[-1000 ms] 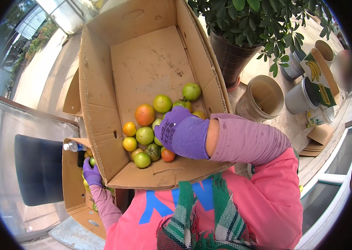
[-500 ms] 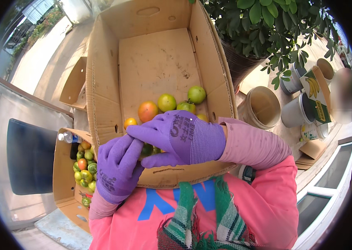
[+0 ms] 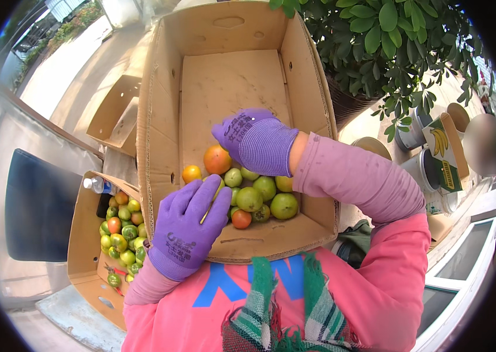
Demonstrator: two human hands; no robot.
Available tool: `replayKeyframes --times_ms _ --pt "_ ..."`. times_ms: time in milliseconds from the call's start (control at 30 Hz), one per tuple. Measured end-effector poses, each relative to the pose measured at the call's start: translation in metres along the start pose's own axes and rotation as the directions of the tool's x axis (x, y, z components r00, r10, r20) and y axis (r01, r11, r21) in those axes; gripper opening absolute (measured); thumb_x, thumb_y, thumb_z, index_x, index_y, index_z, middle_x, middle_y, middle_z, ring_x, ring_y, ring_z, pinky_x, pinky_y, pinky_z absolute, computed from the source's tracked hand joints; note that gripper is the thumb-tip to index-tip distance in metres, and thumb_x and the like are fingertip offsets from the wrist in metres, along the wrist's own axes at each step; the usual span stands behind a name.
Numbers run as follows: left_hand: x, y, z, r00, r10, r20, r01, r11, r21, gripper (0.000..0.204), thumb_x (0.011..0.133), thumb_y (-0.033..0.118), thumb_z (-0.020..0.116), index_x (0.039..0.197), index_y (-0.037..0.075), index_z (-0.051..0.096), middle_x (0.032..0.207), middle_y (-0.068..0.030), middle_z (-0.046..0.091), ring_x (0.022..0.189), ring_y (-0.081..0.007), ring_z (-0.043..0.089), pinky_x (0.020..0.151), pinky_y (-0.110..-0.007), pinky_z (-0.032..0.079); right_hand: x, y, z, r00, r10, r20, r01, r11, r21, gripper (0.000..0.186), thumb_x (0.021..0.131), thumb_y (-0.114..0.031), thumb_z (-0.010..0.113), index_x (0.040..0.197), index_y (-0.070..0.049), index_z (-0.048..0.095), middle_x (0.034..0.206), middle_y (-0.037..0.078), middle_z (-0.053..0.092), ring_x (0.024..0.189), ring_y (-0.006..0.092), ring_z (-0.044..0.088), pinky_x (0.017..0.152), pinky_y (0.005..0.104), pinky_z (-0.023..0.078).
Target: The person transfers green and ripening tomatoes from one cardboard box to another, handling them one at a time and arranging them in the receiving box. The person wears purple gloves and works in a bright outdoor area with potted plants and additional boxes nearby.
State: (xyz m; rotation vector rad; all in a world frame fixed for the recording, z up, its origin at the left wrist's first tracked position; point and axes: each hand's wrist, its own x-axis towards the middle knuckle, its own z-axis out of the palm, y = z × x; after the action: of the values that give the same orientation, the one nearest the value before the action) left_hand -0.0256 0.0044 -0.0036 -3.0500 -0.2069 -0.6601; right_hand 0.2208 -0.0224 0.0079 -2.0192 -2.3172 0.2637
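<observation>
Head view: tomatoes (image 3: 250, 199) are bunched at the near end of the big cardboard box (image 3: 230, 82). Left hand (image 3: 191, 227) has its fingers stretched over the pile's left edge, right hand (image 3: 255, 141) is curled beside the orange tomato (image 3: 217, 159). Can't tell if either's actually gripping anything, tbh.

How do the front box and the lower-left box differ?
The front box holds tomatoes toward its near end; the left box also has a bottle and red-handled tool. The right hand is in the front box; the left box has no hand. Both are open cardboard.
</observation>
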Motion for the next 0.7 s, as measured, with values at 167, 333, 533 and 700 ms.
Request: replayKeyframes --times_ms 167,333,533,700 --pt "0.002 -0.005 0.003 0.991 0.025 0.132 -0.015 0.997 -0.076 0.055 0.081 0.014 0.076 0.133 0.009 0.059 0.132 -0.0104 0.061 0.123 -0.0311 0.058 0.102 -0.046 0.047 0.068 0.054 0.035 0.982 0.067 0.176 -0.034 0.982 -0.183 0.024 0.084 -0.008 0.065 0.107 -0.001 0.068 0.102 0.022 0.073 0.099 0.0409 0.072 0.083 0.0487 0.058" --pt "0.004 -0.006 0.003 0.987 -0.009 0.157 0.03 0.991 -0.133 0.054 0.079 0.013 0.078 0.129 0.009 0.06 0.129 -0.0103 0.062 0.122 -0.0325 0.058 0.101 -0.047 0.047 0.082 0.066 0.071 0.958 0.116 0.26 -0.076 0.984 -0.161 0.033 0.084 -0.008 0.07 0.116 -0.004 0.072 0.113 0.018 0.075 0.109 0.0369 0.072 0.087 0.0476 0.059" --pt "0.004 -0.008 0.006 0.976 0.017 0.216 0.014 0.99 -0.141 0.053 0.085 0.018 0.076 0.135 0.009 0.059 0.132 -0.0113 0.061 0.123 -0.032 0.058 0.101 -0.047 0.046 0.075 0.055 0.07 0.93 0.281 0.236 -0.235 0.95 -0.204 0.037 0.084 -0.013 0.074 0.121 -0.008 0.075 0.122 0.014 0.075 0.114 0.0327 0.072 0.088 0.0483 0.059" --pt "0.007 -0.01 0.006 0.974 0.02 0.225 0.021 0.984 -0.175 0.049 0.085 0.016 0.075 0.132 0.008 0.061 0.13 -0.0118 0.062 0.121 -0.0322 0.059 0.1 -0.046 0.047 0.076 0.056 0.067 0.94 0.184 0.287 -0.147 0.978 -0.145 0.032 0.084 -0.012 0.071 0.115 -0.004 0.075 0.112 0.018 0.077 0.106 0.0353 0.074 0.082 0.0477 0.06"
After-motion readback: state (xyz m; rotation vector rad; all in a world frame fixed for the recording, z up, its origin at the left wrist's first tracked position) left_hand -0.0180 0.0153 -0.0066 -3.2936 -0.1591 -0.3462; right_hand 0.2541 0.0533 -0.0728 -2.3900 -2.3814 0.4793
